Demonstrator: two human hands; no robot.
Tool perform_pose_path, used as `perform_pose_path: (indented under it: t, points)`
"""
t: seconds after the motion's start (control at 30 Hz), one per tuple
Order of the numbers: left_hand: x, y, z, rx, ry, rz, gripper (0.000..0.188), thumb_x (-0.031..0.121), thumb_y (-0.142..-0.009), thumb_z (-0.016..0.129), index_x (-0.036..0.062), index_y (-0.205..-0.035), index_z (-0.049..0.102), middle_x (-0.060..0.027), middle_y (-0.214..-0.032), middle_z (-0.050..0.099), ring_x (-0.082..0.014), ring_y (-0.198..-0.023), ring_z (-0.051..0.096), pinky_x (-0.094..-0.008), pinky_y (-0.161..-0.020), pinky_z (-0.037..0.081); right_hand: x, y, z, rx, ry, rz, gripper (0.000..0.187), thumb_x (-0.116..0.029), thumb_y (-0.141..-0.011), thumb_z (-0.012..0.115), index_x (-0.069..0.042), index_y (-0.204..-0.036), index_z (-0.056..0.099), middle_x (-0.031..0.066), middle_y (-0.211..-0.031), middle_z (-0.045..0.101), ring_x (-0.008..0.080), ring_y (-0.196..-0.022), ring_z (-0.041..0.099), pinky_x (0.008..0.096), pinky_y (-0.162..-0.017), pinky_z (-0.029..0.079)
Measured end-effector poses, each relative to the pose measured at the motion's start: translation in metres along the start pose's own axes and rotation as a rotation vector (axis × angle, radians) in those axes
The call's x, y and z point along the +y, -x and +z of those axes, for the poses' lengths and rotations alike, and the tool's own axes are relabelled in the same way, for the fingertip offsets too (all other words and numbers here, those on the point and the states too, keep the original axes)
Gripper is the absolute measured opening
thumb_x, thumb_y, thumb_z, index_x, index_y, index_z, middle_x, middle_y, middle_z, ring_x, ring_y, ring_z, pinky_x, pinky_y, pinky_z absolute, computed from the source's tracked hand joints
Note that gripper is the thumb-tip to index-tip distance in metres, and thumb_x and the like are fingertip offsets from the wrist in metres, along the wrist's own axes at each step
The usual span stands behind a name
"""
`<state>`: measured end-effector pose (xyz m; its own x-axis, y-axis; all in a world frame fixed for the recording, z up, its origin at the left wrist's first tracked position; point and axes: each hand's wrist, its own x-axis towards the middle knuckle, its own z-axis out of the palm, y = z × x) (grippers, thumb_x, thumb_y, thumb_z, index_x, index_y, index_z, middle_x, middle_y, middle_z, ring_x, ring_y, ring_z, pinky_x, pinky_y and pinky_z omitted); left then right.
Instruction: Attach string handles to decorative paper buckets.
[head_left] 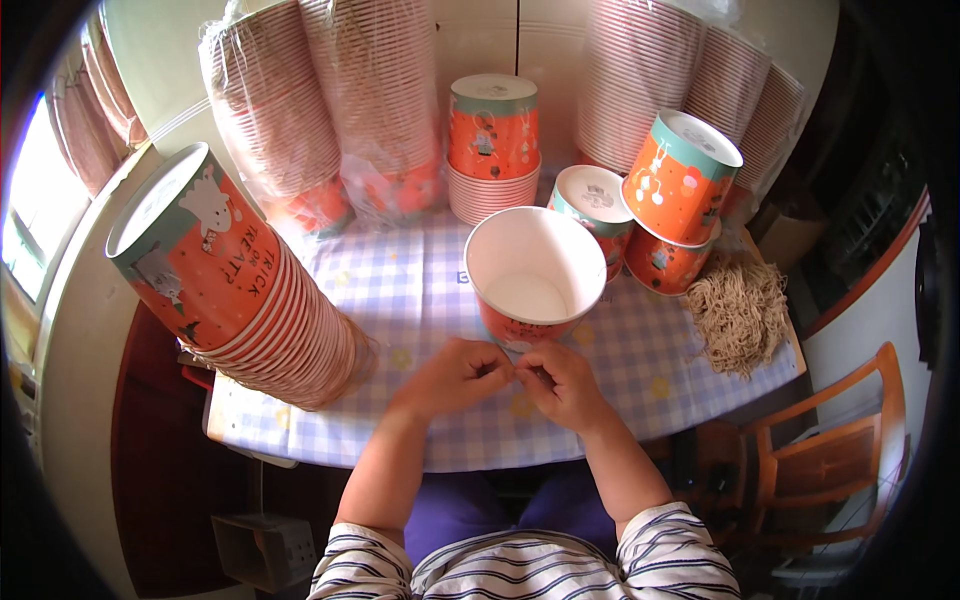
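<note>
My left hand (pixel 461 378) and my right hand (pixel 562 385) meet fingertip to fingertip just in front of an orange paper bucket (pixel 535 272). Both have their fingers curled into a pinch. Whatever lies between them is too small to make out. The bucket stands upright, its white inside showing nothing in it, and my hands come close to its lower front; I cannot tell whether they touch it. To the right lies a bundle of tan twisted cord (pixel 738 315) on the checked tablecloth (pixel 430 290).
At left leans a tall stack of upside-down paper buckets (pixel 225 270). Behind are a shorter stack (pixel 493 140), a low bucket (pixel 594 200), two stacked orange buckets (pixel 685 180) and plastic-wrapped stacks (pixel 375 100). A wooden chair (pixel 825 460) stands right of the table.
</note>
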<state>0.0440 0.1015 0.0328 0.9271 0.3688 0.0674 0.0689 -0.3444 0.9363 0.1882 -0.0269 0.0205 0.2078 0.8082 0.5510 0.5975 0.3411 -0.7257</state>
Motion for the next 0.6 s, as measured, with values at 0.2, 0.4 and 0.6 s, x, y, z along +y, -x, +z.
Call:
perform_pose_path:
  t: [0.2, 0.4, 0.6]
  points:
    - [0.0, 0.001, 0.0, 0.032, -0.067, 0.074, 0.013, 0.01, -0.079, 0.06, -0.0023, -0.077, 0.063, -0.0061, -0.068, 0.062, -0.0094, -0.063, 0.056, -0.0251, -0.057, 0.044, -0.002, 0.0, 0.001, 0.015, 0.03, -0.034, 0.011, 0.0, -0.075, 0.065, -0.003, -0.084, 0.058, 0.0097, -0.076, 0.059, 0.0249, -0.065, 0.059, 0.0317, -0.057, 0.047]
    - [-0.001, -0.002, 0.008, 0.162, -0.247, 0.407, 0.005, 0.006, -0.071, 0.061, 0.0009, -0.072, 0.06, -0.0071, -0.059, 0.054, -0.022, -0.053, 0.051, -0.0311, -0.055, 0.043, -0.011, -0.002, -0.008, -0.023, 0.128, -0.096, 0.012, 0.001, -0.072, 0.064, -0.004, -0.082, 0.058, 0.0108, -0.076, 0.057, 0.0285, -0.064, 0.058, 0.0345, -0.056, 0.046]
    - [0.038, 0.002, -0.002, 0.424, -0.493, 0.748, 0.011, 0.003, -0.063, 0.064, 0.0073, -0.071, 0.058, -0.0042, -0.063, 0.054, -0.022, -0.055, 0.051, -0.0331, -0.056, 0.041, -0.049, -0.046, -0.032, -0.186, 0.089, -0.173, 0.009, -0.003, -0.073, 0.063, -0.003, -0.081, 0.058, 0.0112, -0.076, 0.057, 0.0293, -0.064, 0.057, 0.0352, -0.056, 0.045]
